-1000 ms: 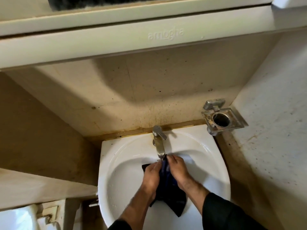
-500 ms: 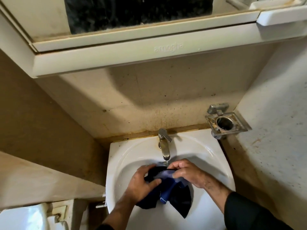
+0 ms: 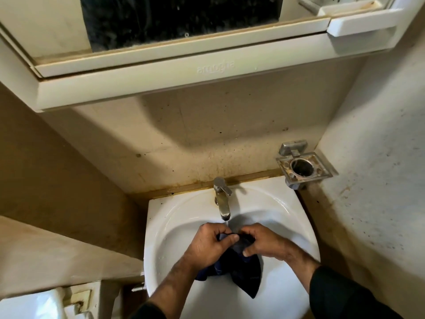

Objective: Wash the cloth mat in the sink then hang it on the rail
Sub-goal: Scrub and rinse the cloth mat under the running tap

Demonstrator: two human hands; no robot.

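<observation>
A dark blue cloth mat (image 3: 243, 270) hangs bunched in the white sink (image 3: 174, 217), just below the chrome tap (image 3: 222, 199). My left hand (image 3: 207, 245) pinches the cloth's upper edge from the left. From the right, my right hand (image 3: 262, 242) grips the same bunched top with curled fingers. Both hands sit close together under the spout, where a thin stream of water falls. The cloth's lower part drapes down toward the basin's front. No rail is in view.
A metal tumbler holder (image 3: 303, 166) is fixed to the right wall beside the sink. A mirror cabinet (image 3: 184, 65) juts out overhead. A stained ledge (image 3: 57, 245) runs along the left, with a white fixture (image 3: 34, 305) at the bottom left.
Both hands have drawn together at the cloth's top under the spout, after rubbing it apart half a second ago. The view has tilted upward, showing more of the cabinet.
</observation>
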